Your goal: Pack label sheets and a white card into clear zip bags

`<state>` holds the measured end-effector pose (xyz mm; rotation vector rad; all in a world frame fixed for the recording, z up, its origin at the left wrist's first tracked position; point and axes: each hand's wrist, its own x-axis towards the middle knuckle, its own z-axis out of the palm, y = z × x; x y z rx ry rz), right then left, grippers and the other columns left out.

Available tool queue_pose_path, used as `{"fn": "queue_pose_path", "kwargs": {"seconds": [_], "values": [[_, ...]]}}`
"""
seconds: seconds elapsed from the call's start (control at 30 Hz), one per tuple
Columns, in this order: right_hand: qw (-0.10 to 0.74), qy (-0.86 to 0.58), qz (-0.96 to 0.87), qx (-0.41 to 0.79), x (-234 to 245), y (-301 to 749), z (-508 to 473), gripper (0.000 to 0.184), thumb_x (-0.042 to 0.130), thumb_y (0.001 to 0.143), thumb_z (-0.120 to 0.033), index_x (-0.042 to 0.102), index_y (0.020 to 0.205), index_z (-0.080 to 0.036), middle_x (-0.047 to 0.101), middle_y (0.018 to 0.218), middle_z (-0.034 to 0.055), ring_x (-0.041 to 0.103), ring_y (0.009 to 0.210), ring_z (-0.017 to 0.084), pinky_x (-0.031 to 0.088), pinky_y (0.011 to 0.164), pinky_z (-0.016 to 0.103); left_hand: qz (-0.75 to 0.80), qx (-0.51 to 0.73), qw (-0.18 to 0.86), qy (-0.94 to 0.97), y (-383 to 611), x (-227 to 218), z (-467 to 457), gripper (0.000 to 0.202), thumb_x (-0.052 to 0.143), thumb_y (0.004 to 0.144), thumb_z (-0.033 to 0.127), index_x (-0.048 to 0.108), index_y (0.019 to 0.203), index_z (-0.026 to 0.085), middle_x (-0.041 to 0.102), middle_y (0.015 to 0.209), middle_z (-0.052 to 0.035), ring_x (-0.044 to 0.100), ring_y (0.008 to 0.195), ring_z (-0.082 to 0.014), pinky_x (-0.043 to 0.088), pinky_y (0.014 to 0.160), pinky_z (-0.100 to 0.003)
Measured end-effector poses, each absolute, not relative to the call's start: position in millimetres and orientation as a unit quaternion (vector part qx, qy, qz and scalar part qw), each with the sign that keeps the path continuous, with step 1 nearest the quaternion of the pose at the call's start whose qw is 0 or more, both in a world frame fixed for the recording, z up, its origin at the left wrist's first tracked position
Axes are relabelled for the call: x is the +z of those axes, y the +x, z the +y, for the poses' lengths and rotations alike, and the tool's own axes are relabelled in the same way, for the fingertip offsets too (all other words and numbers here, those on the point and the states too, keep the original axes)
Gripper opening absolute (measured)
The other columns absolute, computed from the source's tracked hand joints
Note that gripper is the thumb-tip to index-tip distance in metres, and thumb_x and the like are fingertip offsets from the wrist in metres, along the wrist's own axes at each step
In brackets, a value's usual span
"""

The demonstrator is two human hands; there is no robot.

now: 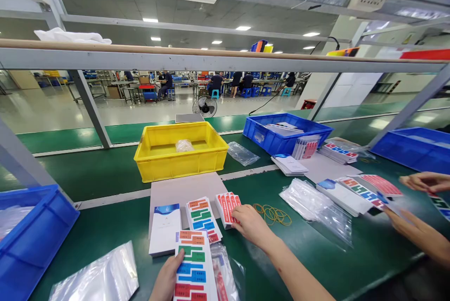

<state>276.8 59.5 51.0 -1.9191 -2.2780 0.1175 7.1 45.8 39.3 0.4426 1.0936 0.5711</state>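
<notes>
My left hand [168,276] grips a sheet of coloured labels [193,266] in orange, green, blue and red, thumb on its face. Whether other papers lie under that sheet, I cannot tell. My right hand [253,227] has its fingertips on a stack of red-and-white label sheets [227,207]; whether it pinches one is hidden. Between the hands lies a stack of coloured label sheets [203,219]. Left of it rests a stack of white booklets [164,230] with a blue top band. Filled clear bags [225,268] lie partly under the held sheet.
A yellow bin [181,169] with a small pale bundle stands behind the stacks. Rubber bands [276,215] and clear plastic bags [312,202] lie to the right, more bags [100,275] at left. Blue bins [31,249] flank the bench. A co-worker's hands [415,230] handle sheets at far right.
</notes>
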Motion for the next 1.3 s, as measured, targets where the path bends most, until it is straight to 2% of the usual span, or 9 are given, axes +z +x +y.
{"fn": "queue_pose_path", "kwargs": {"seconds": [0.33,0.43,0.57,0.7,0.83,0.97,1.07,1.2,1.3], "values": [[0.148,-0.643,-0.752,0.0,40.6,281.5,53.8,0.035,0.038,0.078,-0.004,0.067,0.095,-0.013,0.066,0.103,0.0125,0.06,0.095,0.022,0.046,0.084,0.033,0.476,0.331,0.793,0.185,12.9,25.9,44.2,0.022,0.066,0.074,0.03,0.063,0.08,0.009,0.074,0.07,-0.0124,0.071,0.066,-0.0275,0.056,0.058,-0.032],[0.242,-0.62,-0.744,-0.065,41.5,255.7,38.4,0.037,0.032,0.086,-0.008,0.062,0.107,-0.012,0.062,0.112,0.0162,0.056,0.105,0.023,0.044,0.09,0.038,0.46,0.344,0.803,0.16,14.6,20.4,42.9,0.028,0.065,0.075,0.032,0.063,0.087,0.007,0.074,0.072,-0.0136,0.071,0.068,-0.0284,0.056,0.067,-0.038],[0.392,-0.413,-0.808,-0.152,40.9,197.8,10.0,0.029,0.045,0.083,-0.011,0.058,0.108,-0.016,0.068,0.095,0.0119,0.059,0.093,0.023,0.048,0.079,0.039,0.439,0.376,0.802,0.153,15.7,21.9,40.8,0.029,0.065,0.075,0.031,0.064,0.089,0.006,0.074,0.077,-0.0134,0.07,0.077,-0.029,0.054,0.075,-0.04],[0.376,-0.363,-0.84,-0.142,28.6,156.8,-1.6,0.02,0.041,0.085,-0.014,0.06,0.092,-0.014,0.068,0.074,0.0073,0.058,0.066,0.019,0.047,0.055,0.032,0.389,0.385,0.823,0.15,14.0,26.3,39.1,0.042,0.064,0.072,0.045,0.066,0.089,0.006,0.073,0.084,-0.0156,0.068,0.083,-0.0307,0.052,0.077,-0.041],[0.37,-0.37,-0.844,-0.122,16.0,150.9,-1.5,0.023,0.037,0.088,-0.017,0.06,0.082,-0.015,0.063,0.063,0.0046,0.054,0.06,0.018,0.043,0.052,0.031,0.359,0.39,0.824,0.201,12.2,28.3,38.1,0.039,0.069,0.068,0.043,0.067,0.085,0.008,0.073,0.083,-0.0151,0.068,0.081,-0.0297,0.052,0.077,-0.041],[0.417,-0.426,-0.803,0.011,18.5,164.4,0.3,0.022,0.041,0.087,-0.024,0.06,0.096,-0.017,0.064,0.084,0.0091,0.057,0.077,0.021,0.047,0.066,0.035,0.31,0.382,0.832,0.254,11.4,27.0,35.5,0.032,0.075,0.064,0.033,0.067,0.085,0.01,0.073,0.081,-0.0125,0.068,0.076,-0.0264,0.051,0.075,-0.039],[0.497,-0.55,-0.627,0.239,28.7,173.8,5.7,0.034,0.051,0.083,-0.033,0.052,0.114,-0.018,0.062,0.1,0.0129,0.06,0.082,0.023,0.05,0.07,0.037,0.314,0.356,0.836,0.276,10.1,23.5,32.4,0.034,0.073,0.065,0.036,0.065,0.086,0.012,0.073,0.077,-0.0114,0.068,0.07,-0.0238,0.05,0.071,-0.037],[0.485,-0.472,-0.437,0.592,44.5,184.3,18.4,0.04,0.068,0.068,-0.048,0.061,0.09,-0.015,0.068,0.077,0.0072,0.065,0.068,0.022,0.051,0.067,0.037,0.32,0.312,0.809,0.382,6.6,19.2,33.9,0.039,0.068,0.068,0.046,0.064,0.089,0.012,0.07,0.074,-0.0087,0.064,0.066,-0.0197,0.047,0.065,-0.032],[0.538,-0.477,-0.379,0.583,52.7,198.5,32.7,0.04,0.076,0.059,-0.046,0.061,0.079,-0.015,0.067,0.064,0.0035,0.064,0.058,0.02,0.049,0.057,0.031,0.338,0.313,0.709,0.535,2.5,21.7,40.8,0.037,0.061,0.072,0.049,0.064,0.082,0.013,0.065,0.072,-0.0049,0.056,0.065,-0.0166,0.043,0.064,-0.029]]}}
